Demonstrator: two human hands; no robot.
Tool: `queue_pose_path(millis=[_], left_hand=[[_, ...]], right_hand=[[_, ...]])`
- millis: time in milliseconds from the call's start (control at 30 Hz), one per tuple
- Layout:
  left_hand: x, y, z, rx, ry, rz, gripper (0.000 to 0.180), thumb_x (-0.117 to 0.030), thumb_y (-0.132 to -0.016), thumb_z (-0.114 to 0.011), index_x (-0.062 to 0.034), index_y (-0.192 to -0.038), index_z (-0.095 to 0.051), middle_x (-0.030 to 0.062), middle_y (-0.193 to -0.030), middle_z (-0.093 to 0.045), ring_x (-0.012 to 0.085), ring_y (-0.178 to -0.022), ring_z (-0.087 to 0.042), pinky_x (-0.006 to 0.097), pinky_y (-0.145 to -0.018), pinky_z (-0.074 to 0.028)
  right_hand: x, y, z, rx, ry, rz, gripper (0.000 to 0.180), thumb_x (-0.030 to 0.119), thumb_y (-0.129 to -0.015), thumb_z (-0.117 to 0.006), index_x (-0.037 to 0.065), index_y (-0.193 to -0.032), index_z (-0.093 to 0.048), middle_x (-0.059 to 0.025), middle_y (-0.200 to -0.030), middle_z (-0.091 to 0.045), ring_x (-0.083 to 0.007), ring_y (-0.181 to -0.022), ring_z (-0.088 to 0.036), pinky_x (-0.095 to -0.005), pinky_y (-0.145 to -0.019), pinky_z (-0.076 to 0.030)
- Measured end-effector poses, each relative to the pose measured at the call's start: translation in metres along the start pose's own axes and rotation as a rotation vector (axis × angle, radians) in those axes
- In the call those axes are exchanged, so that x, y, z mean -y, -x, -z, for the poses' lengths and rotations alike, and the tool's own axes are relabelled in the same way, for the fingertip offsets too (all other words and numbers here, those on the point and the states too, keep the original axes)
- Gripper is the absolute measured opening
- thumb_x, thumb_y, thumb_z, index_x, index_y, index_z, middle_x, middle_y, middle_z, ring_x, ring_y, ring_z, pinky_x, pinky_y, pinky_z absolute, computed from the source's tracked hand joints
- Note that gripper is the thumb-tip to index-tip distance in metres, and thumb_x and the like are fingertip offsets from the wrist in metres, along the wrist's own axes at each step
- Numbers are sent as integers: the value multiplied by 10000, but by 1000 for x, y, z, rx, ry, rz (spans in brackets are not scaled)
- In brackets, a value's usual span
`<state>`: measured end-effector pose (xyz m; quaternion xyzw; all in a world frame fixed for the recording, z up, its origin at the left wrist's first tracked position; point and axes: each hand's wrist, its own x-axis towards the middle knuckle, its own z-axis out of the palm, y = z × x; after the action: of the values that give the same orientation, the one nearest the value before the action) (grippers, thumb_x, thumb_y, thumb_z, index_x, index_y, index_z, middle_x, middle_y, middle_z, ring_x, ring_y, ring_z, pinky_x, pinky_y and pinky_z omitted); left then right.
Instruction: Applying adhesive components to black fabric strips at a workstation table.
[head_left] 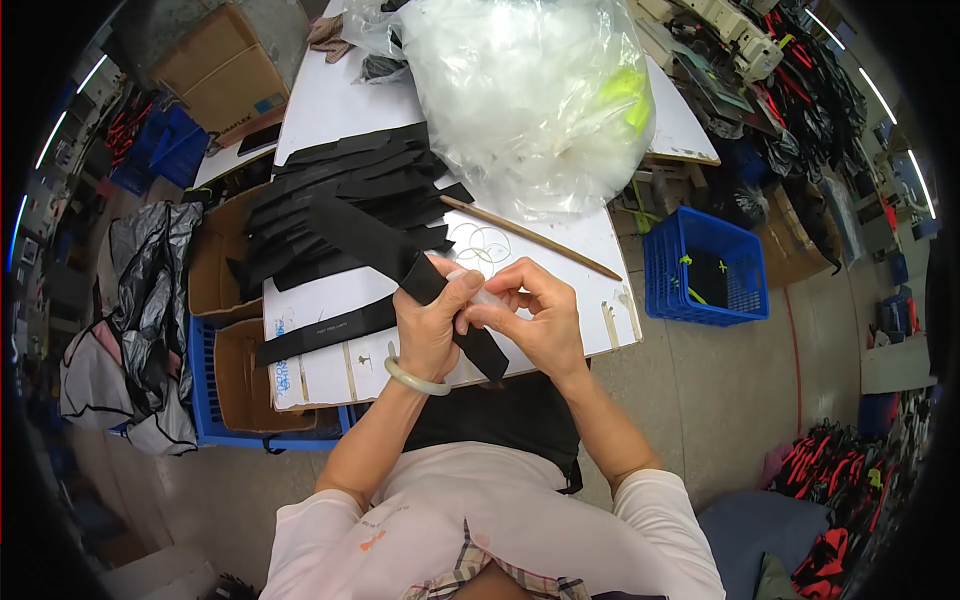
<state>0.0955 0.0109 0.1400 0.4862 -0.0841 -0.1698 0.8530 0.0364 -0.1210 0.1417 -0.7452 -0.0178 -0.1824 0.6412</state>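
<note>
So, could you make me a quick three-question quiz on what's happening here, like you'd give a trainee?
1. Which wrist wears the pale bangle?

2. True or false: the wooden stick lies on the white table.

3. What does the left hand hold?
A) A clear plastic bag
B) A black fabric strip
C) A blue plastic basket

Key: 1. The left one. 2. True. 3. B.
</note>
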Motion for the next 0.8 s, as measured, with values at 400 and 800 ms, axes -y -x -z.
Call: queue_pose_path(millis=[400, 800], left_hand=[[-15, -29, 16, -147, 687, 420, 380, -437, -886, -672, -94, -793, -538, -18, -589, -412, 74, -463, -362, 230, -471, -366], [-7, -8, -3, -82, 590, 245, 334, -393, -930, -625, -99, -795, -543, -14, -624, -413, 87, -476, -353, 252, -496, -363]], right_hand=[[16, 18, 13, 154, -136, -312, 92, -3, -779, -744, -23, -773, -654, -41, -748, -649, -74, -643, -586, -204, -559, -458], [9, 28, -22, -189, 441, 258, 197, 25, -708, -766, 19, -722, -570, -65, -641, -561, -150, -543, -537, -259, -496, -425]])
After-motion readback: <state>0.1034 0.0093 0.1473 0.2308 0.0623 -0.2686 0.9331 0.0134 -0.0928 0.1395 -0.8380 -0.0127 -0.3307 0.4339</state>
